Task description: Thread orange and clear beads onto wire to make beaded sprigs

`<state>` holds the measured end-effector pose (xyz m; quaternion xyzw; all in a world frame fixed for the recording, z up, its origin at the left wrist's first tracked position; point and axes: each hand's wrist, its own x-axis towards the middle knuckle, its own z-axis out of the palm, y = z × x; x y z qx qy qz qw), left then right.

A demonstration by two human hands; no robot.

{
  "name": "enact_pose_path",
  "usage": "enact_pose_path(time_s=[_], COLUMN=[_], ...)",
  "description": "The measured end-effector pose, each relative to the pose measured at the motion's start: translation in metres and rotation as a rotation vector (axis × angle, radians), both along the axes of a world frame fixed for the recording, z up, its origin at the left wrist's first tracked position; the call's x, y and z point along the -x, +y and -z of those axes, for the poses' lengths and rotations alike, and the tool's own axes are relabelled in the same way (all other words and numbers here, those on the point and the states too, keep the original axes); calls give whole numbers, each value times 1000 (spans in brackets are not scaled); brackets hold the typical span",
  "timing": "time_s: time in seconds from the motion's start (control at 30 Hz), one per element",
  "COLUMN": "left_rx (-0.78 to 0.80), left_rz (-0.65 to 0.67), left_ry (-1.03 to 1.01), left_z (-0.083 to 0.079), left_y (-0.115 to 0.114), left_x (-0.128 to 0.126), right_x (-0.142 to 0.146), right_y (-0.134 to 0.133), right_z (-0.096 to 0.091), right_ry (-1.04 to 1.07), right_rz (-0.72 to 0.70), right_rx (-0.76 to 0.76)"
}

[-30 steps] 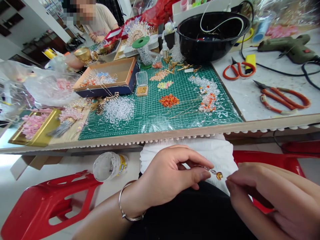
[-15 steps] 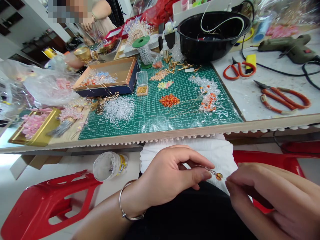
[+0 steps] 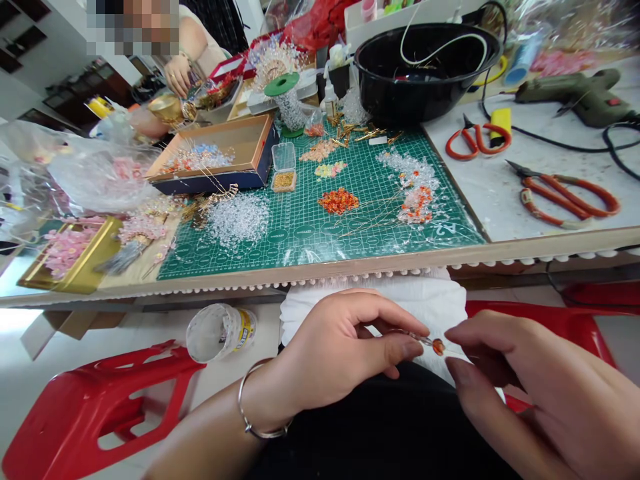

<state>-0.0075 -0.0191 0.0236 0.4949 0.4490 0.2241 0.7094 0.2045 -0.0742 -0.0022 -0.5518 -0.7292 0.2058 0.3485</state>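
Note:
My left hand (image 3: 345, 350) pinches a strand of clear beads between thumb and forefinger, with an amber bead (image 3: 439, 347) sticking out past the fingertips toward the right. A thin wire seems to run on from that bead, too fine to follow. Just right of it, my right hand (image 3: 530, 380) has its thumb and forefinger apart, with no object visible gripped between them. Both hands are over my lap, in front of the table edge. On the green cutting mat (image 3: 300, 247) lie a pile of orange beads (image 3: 339, 200), a heap of clear beads (image 3: 237, 219) and clear-and-orange beaded strands (image 3: 416, 200).
Red-handled pliers (image 3: 570, 197), red-handled scissors (image 3: 477, 139) and a glue gun (image 3: 580, 97) lie at the right, near a black basin (image 3: 425, 73). An open box (image 3: 215, 157) stands at the left. Across the table a co-worker's hand (image 3: 179, 73) shows. Red stools flank me.
My right thumb and forefinger have parted from their pinch beside the amber bead. The bead has turned slightly, while my left hand stays put. The co-worker's hand has moved lower.

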Motion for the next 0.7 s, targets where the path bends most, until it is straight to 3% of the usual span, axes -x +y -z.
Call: enact_pose_path(time_s=[0.2, 0.4, 0.63, 0.7], left_rx=[97, 170, 149, 191], left_rz=[-9, -80, -181, -225], left_ry=[-47, -147, -227, -285], left_z=[-3, 1, 5, 8], left_y=[1, 2, 3, 3], left_x=[-2, -3, -7, -7], right_x=[1, 8, 14, 14], right_y=[5, 14, 15, 17], right_z=[-6, 3, 6, 6], right_ry=[-21, 89, 310, 389], right_rz=[-145, -127, -80, -54], right_rx=[33, 70, 478, 531])
